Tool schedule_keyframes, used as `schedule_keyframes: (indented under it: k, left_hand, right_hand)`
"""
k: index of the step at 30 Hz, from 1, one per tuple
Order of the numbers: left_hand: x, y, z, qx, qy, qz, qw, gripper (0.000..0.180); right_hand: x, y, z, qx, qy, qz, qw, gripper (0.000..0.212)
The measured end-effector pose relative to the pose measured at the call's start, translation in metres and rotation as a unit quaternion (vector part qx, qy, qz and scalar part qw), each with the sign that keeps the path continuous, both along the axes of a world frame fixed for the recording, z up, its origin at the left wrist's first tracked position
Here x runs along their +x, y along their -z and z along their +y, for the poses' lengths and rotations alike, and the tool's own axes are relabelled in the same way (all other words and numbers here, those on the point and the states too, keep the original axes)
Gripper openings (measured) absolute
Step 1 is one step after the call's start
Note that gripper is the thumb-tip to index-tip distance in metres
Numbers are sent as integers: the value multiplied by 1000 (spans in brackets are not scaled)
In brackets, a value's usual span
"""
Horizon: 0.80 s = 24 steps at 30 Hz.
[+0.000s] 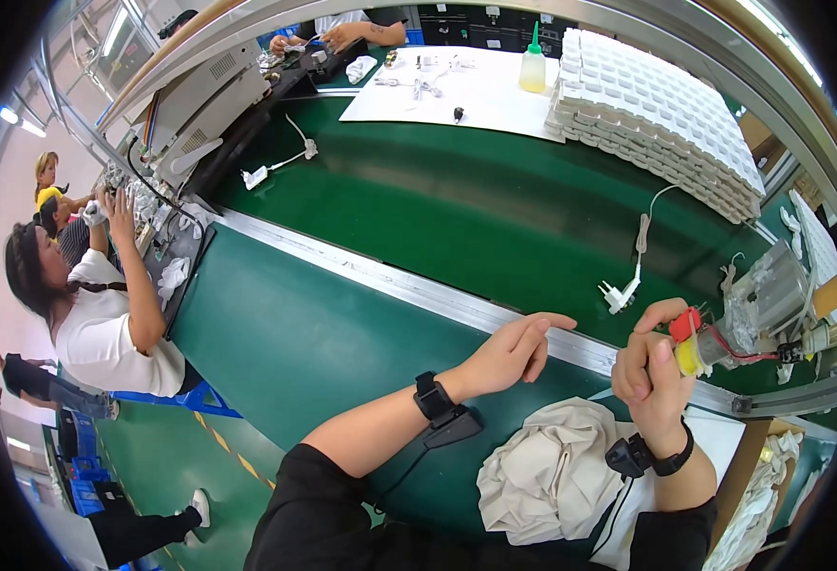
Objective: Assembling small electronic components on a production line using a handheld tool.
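Two hands are apart: the left hand (515,352) is loosely bent and free, and the right hand (650,373) is curled at a red-and-yellow device end (689,357), though I cannot tell whether it grasps this. Beyond the metal rail (380,273), a white plug (618,297) lies on the green worktop (418,214).

Centre: green belt (399,205), smooth, glossy. Rail (418,291) beneath it: bare metal, scuffed. Left of centre: green bench top (266,328), matt. Lower right: cream cloth (542,476), matt, wrinkled. Upper right: white trays (661,105), dimpled, matt. Right: plug (618,297), white plastic, smooth.
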State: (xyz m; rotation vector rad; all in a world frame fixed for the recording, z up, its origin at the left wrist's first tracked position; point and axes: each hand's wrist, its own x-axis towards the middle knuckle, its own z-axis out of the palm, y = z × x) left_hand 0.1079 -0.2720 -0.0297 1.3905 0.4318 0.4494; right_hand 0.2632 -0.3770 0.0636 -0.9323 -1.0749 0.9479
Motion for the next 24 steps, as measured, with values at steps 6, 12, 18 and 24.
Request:
schedule_keyframes:
  k: [6, 12, 18, 24]
  left_hand:
    - [-1, 2, -5, -22, -26, -27, 999, 38]
    - [0, 0, -4, -79, -34, -45, 995, 40]
    - [-2, 5, -2, -60, -5, -58, 997, 41]
    - [-2, -3, -2, -56, 5, -22, 998, 41]
  right_hand:
    - [0, 0, -1, -6, -5, 16, 1000, 35]
    - [-3, 0, -1, -6, 3, 27, 1000, 35]
    - [-3, 2, -2, 4, -2, 21, 1000, 35]
    - [0, 2, 0, 20, -13, 17, 1000, 33]
